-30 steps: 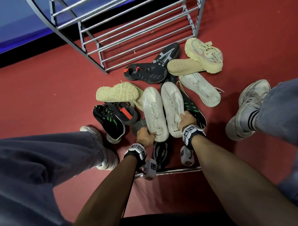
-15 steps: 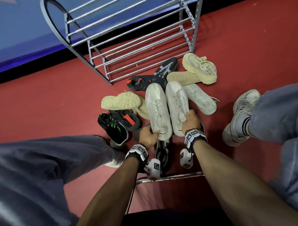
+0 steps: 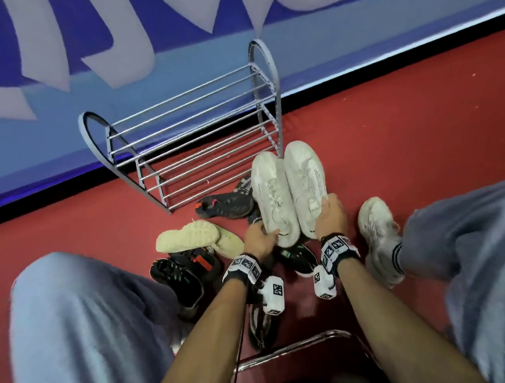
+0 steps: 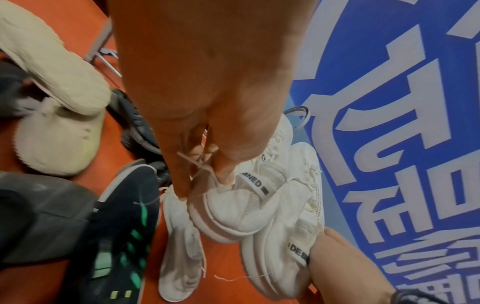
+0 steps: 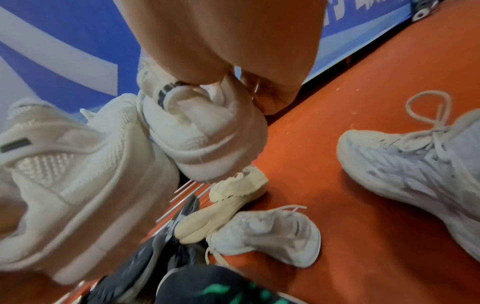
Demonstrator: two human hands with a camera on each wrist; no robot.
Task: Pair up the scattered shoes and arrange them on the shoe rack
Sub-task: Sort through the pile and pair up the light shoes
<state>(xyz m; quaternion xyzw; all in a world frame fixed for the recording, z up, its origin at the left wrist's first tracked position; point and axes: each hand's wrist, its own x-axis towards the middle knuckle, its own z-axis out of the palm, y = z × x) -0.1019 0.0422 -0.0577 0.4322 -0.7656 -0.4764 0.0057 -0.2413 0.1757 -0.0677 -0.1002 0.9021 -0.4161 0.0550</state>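
A pair of white knit sneakers hangs above the pile, toes pointing at the grey metal shoe rack (image 3: pixel 195 148). My left hand (image 3: pixel 262 235) grips the heel of the left white sneaker (image 3: pixel 270 192), fingers pinching its collar (image 4: pixel 233 216). My right hand (image 3: pixel 328 206) grips the heel of the right white sneaker (image 3: pixel 304 179), fingers hooked inside its opening (image 5: pixel 202 131). The two sneakers touch side by side. Below them on the red floor lie cream shoes (image 3: pixel 188 236), a black shoe with red trim (image 3: pixel 227 207) and a black shoe with green marks (image 3: pixel 178 278).
The rack stands bare against a blue wall banner (image 3: pixel 78 53). A cream shoe (image 5: pixel 233 191) and a pale white shoe (image 5: pixel 272 232) lie under the raised pair. My own sneakered foot (image 3: pixel 379 234) is to the right. A chrome stool frame (image 3: pixel 296 349) is below my arms.
Both hands have lifted the white pair off the pile and carried it up toward the rack's right end. The head view has tilted up to show the wall.
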